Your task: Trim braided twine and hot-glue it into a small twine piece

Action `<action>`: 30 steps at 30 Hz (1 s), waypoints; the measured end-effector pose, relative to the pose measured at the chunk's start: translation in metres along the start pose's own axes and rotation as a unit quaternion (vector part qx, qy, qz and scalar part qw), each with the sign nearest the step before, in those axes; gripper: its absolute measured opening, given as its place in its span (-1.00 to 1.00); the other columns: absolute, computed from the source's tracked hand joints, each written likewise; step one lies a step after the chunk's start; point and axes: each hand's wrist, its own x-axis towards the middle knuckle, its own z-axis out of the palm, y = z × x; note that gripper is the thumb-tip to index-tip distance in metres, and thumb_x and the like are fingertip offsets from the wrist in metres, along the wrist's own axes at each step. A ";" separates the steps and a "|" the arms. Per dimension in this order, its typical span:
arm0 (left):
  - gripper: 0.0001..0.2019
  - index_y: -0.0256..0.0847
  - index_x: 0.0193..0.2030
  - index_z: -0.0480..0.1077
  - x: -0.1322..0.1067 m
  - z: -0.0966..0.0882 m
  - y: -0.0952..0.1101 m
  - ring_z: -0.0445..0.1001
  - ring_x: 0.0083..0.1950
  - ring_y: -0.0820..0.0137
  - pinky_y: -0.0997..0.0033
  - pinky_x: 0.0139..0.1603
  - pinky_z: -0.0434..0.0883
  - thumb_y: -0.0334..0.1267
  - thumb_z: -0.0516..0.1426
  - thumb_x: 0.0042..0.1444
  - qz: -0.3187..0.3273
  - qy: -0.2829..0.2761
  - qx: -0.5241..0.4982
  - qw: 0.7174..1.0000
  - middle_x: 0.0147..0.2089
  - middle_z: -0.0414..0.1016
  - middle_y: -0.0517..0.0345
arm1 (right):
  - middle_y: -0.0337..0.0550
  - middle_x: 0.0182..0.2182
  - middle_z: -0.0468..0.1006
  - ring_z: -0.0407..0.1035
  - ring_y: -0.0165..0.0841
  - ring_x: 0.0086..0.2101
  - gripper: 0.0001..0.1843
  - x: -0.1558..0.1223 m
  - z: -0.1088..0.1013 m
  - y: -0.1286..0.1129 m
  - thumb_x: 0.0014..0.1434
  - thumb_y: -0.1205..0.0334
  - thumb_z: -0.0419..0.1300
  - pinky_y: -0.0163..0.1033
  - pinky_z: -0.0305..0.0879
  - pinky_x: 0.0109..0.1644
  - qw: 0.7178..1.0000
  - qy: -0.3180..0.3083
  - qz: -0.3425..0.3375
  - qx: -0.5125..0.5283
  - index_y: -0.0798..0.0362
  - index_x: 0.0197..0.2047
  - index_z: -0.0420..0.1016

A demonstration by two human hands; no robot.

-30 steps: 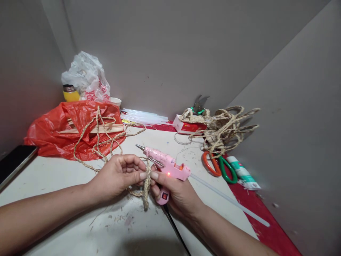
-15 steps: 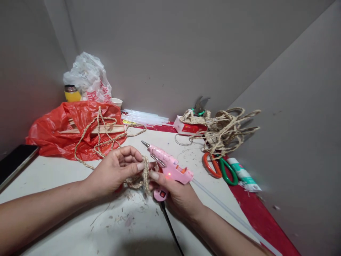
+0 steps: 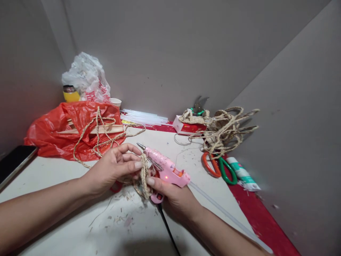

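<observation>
My left hand point(image 3: 117, 167) pinches a coiled piece of braided straw cord point(image 3: 144, 174) between thumb and fingers. A strand of the same cord runs from behind the left wrist up over a red plastic bag. My right hand point(image 3: 173, 193) is wrapped round a pink hot glue gun point(image 3: 167, 165), its thumb against the cord's right side. The gun's metal nozzle points up and left, just above the cord, and an orange light glows on its body. A long clear glue stick point(image 3: 229, 217) sticks out of its back. The right fingers are mostly hidden behind the gun and cord.
The red bag point(image 3: 53, 138) and a phone point(image 3: 17, 165) lie at left, with a yellow bottle point(image 3: 71, 95) behind. Glue sticks point(image 3: 144, 117) lie at the back. On the right are bundled cord point(image 3: 223, 129), orange-and-green-handled scissors point(image 3: 227, 172) and a white-green packet point(image 3: 243, 174).
The glue gun and right hand have shifted slightly left and its nozzle has come nearer the left fingertips. The coiled cord has turned a little in my fingers.
</observation>
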 end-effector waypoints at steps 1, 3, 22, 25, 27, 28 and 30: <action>-0.72 -0.16 -0.13 0.28 0.001 -0.001 -0.001 0.44 -0.44 0.51 0.52 -0.38 0.33 -0.29 0.26 0.06 -0.010 -0.010 -0.005 1.000 -0.40 0.45 0.24 | -0.27 -0.53 0.44 0.23 -0.46 -0.52 -0.81 0.000 0.000 0.000 0.05 0.14 0.35 -0.33 0.10 -0.45 1.000 0.007 0.004 0.004 0.06 -0.41 0.48; -0.70 -0.17 -0.10 0.29 0.003 -0.004 -0.002 0.46 -0.42 0.50 0.51 -0.36 0.34 -0.27 0.27 0.05 -0.028 -0.026 -0.010 0.999 -0.36 0.49 0.18 | -0.25 -0.52 0.46 0.26 -0.45 -0.49 -0.80 -0.001 0.001 0.000 0.04 0.14 0.36 -0.34 0.13 -0.42 1.000 0.026 0.004 0.016 0.08 -0.41 0.48; -0.76 -0.37 -0.28 0.50 0.004 -0.006 -0.004 0.52 -0.29 0.34 0.44 -0.24 0.45 -0.18 0.15 0.12 -0.057 -0.080 -0.076 0.992 -0.33 0.55 -0.08 | -0.31 -0.58 0.40 0.22 -0.46 -0.55 -0.75 0.001 0.010 -0.006 -0.05 0.15 0.39 -0.33 0.14 -0.47 0.987 0.141 -0.032 0.067 0.09 -0.43 0.44; -0.78 -0.35 -0.17 0.49 0.003 -0.005 -0.007 0.50 -0.32 0.44 0.52 -0.26 0.44 -0.34 0.26 0.02 -0.061 -0.086 -0.043 0.993 -0.33 0.55 0.00 | -0.29 -0.57 0.41 0.24 -0.45 -0.54 -0.78 0.000 0.010 -0.006 0.03 0.15 0.34 -0.33 0.13 -0.46 0.992 0.098 -0.035 0.065 0.09 -0.43 0.43; -0.76 -0.34 -0.14 0.48 0.003 -0.003 -0.010 0.50 -0.32 0.45 0.54 -0.28 0.44 -0.37 0.27 0.00 -0.058 -0.076 -0.047 0.994 -0.33 0.54 0.02 | -0.26 -0.55 0.44 0.25 -0.44 -0.52 -0.79 0.000 0.010 -0.006 0.08 0.15 0.31 -0.33 0.11 -0.47 0.995 0.074 -0.037 0.052 0.09 -0.43 0.42; -0.78 -0.35 -0.16 0.48 0.004 -0.003 -0.011 0.50 -0.33 0.45 0.54 -0.28 0.44 -0.36 0.26 0.03 -0.056 -0.067 -0.051 0.995 -0.34 0.54 0.02 | -0.26 -0.56 0.44 0.24 -0.45 -0.53 -0.78 0.000 0.010 -0.006 0.08 0.15 0.30 -0.34 0.10 -0.48 0.996 0.072 -0.037 0.044 0.09 -0.44 0.41; -0.83 -0.38 -0.23 0.48 0.005 -0.003 -0.014 0.51 -0.34 0.42 0.51 -0.29 0.45 -0.29 0.19 0.11 -0.054 -0.049 -0.075 0.994 -0.37 0.54 -0.02 | -0.29 -0.58 0.41 0.20 -0.48 -0.56 -0.77 -0.001 0.009 -0.005 0.08 0.15 0.31 -0.35 0.07 -0.50 0.995 0.089 -0.039 0.036 0.09 -0.45 0.40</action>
